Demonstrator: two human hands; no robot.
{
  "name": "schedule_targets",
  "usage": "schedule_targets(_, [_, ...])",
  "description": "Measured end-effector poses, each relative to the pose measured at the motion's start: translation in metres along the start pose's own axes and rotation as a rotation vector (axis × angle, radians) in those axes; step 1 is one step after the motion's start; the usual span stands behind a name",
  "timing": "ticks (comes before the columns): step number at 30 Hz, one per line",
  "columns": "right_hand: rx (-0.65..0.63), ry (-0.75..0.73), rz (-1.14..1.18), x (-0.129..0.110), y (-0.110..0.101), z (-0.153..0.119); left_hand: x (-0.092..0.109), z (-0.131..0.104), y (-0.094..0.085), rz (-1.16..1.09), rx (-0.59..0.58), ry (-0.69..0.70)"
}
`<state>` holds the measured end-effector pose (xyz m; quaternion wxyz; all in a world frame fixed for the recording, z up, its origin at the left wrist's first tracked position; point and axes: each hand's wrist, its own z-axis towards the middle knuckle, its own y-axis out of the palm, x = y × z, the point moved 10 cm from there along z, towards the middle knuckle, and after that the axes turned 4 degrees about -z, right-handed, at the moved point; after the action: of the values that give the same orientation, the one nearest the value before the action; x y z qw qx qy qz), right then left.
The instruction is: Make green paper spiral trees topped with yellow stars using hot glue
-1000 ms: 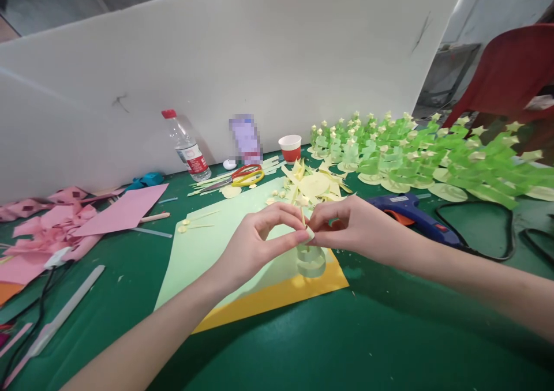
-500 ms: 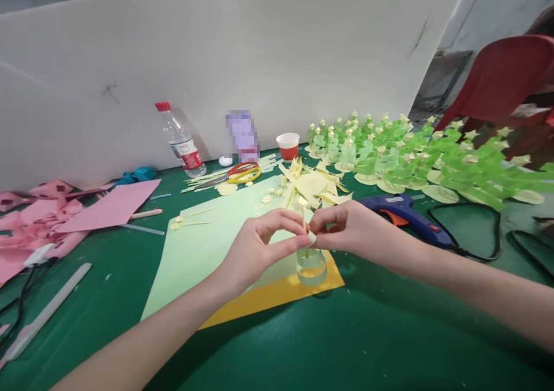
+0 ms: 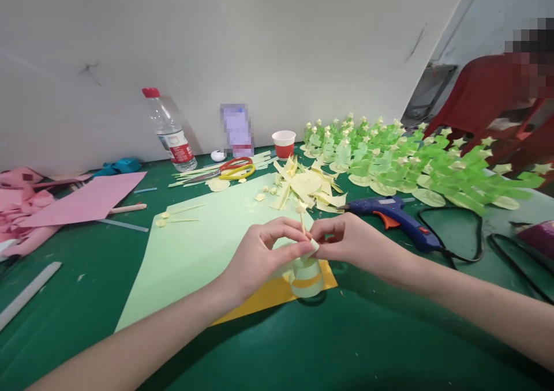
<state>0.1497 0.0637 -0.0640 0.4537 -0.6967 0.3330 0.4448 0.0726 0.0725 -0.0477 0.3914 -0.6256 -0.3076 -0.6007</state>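
On my feed, both hands are narrowed to a pinch: the left hand (image 3: 262, 252), reaching in from 8 o'clock, and the right hand (image 3: 352, 241), from 4 o'clock, hold a pale green paper strip (image 3: 306, 292) beside a thin stick (image 3: 303, 228) topped with a star (image 3: 300, 207). I see the strip's loop at 6 o'clock from the fingertips; they hide the join. I'd worry that uneven pressure could crease the paper or tilt the stick, and that a raised forearm could bump the glue gun (image 3: 400, 215) at 2 o'clock.
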Motion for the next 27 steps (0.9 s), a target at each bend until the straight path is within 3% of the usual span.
schedule_targets(4, [0.109, -0.032, -0.189, -0.004, -0.022, -0.017, -0.008, 0.001, -0.002, -0.024, 0.008, -0.024])
schedule_targets(6, [0.281, -0.042, -0.402, -0.004, -0.051, -0.034, -0.014, 0.002, -0.002, -0.055, 0.006, -0.05])
schedule_targets(8, [0.533, -0.034, -0.697, -0.002, -0.086, -0.057, -0.023, 0.003, -0.001, -0.074, 0.0, -0.085])
schedule_targets(10, [0.693, 0.079, -1.006, 0.014, -0.113, -0.075, -0.03, 0.004, 0.001, -0.082, -0.01, -0.108])
schedule_targets(12, [0.619, 0.23, -1.186, 0.044, -0.125, -0.077, -0.034, 0.005, 0.003, -0.088, -0.029, -0.113])
schedule_targets(16, [0.451, 0.426, -1.091, 0.09, -0.137, -0.069, -0.036, 0.006, 0.004, -0.09, -0.057, -0.098])
schedule_targets(19, [0.444, 0.416, -1.034, 0.088, -0.135, -0.061, -0.036, 0.005, 0.004, -0.099, -0.063, -0.087])
schedule_targets(22, [0.528, 0.381, -1.012, 0.074, -0.134, -0.06, -0.037, 0.005, 0.003, -0.112, -0.055, -0.102])
schedule_targets(27, [0.664, 0.504, -0.882, 0.07, -0.141, -0.077, -0.04, 0.006, 0.003, -0.136, -0.059, -0.126])
